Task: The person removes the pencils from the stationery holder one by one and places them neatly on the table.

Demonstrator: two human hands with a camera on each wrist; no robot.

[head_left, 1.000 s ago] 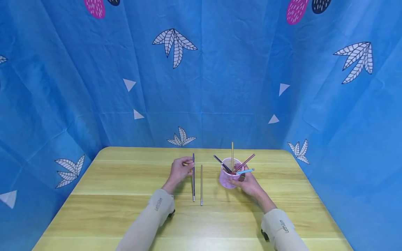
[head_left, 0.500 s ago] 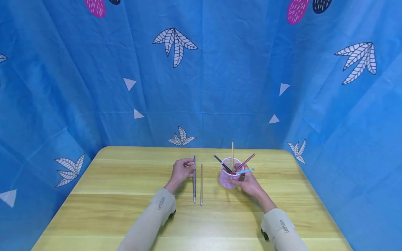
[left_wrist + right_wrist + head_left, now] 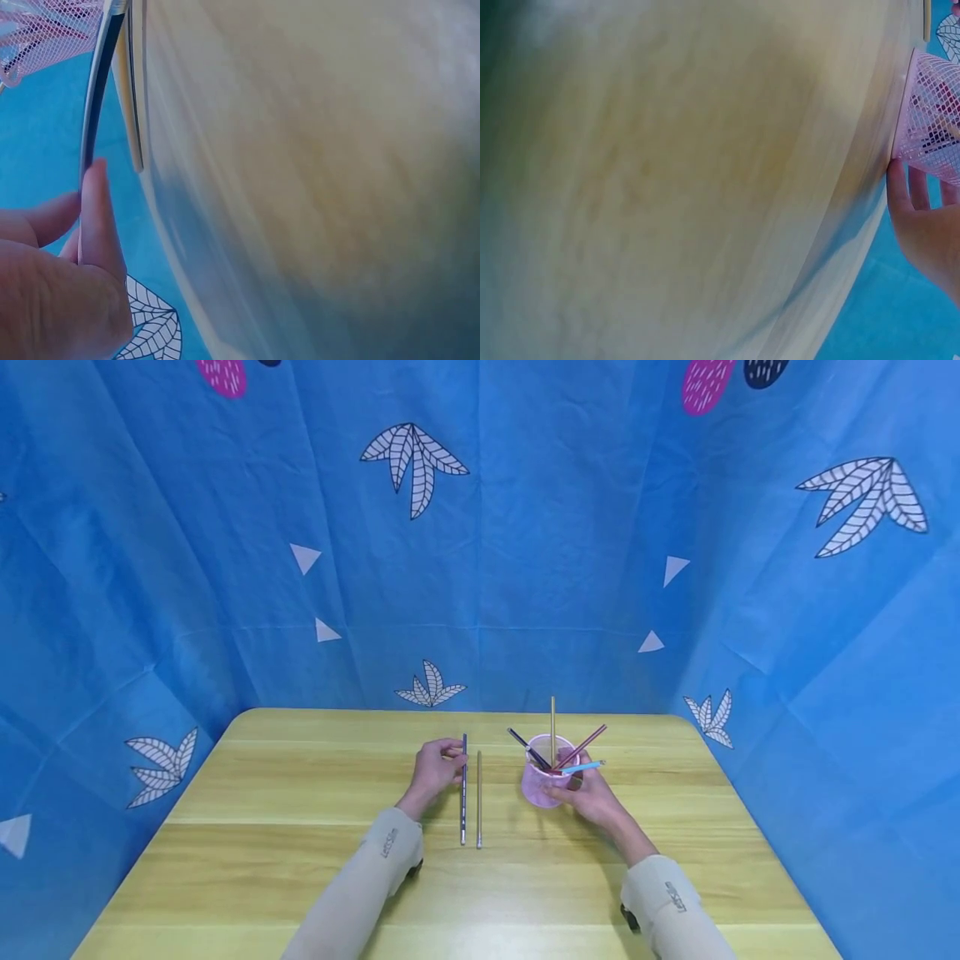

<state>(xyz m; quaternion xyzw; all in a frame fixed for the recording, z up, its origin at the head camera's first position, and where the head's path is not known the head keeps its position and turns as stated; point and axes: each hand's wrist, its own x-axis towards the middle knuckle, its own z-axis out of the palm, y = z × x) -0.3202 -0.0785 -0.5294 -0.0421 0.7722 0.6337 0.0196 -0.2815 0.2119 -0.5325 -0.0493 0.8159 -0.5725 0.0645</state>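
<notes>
In the head view my left hand (image 3: 437, 770) pinches a dark pencil (image 3: 463, 810) near its far end, between thumb and fingers. The pencil points away from me, its eraser end toward me; in the left wrist view the same dark pencil (image 3: 96, 97) runs up from the fingertips. Just to its right, a gold-coloured pencil (image 3: 479, 802) lies nearly parallel on the table. On the right, my right hand (image 3: 597, 797) grips the side of a pink mesh pencil cup (image 3: 538, 789). The right wrist view shows fingers at the bottom edge of this mesh cup (image 3: 922, 112).
Several pencils lean in the cup, among them a yellow pencil (image 3: 552, 718), a red pencil (image 3: 591, 739) and a light blue pencil (image 3: 585, 767). The wooden table (image 3: 300, 777) meets a blue patterned cloth (image 3: 525, 568) at its back and sides.
The dark pencil has shifted slightly toward me, with the left hand moving a little with it. The right hand stays on the cup; the head view has tilted slightly.
</notes>
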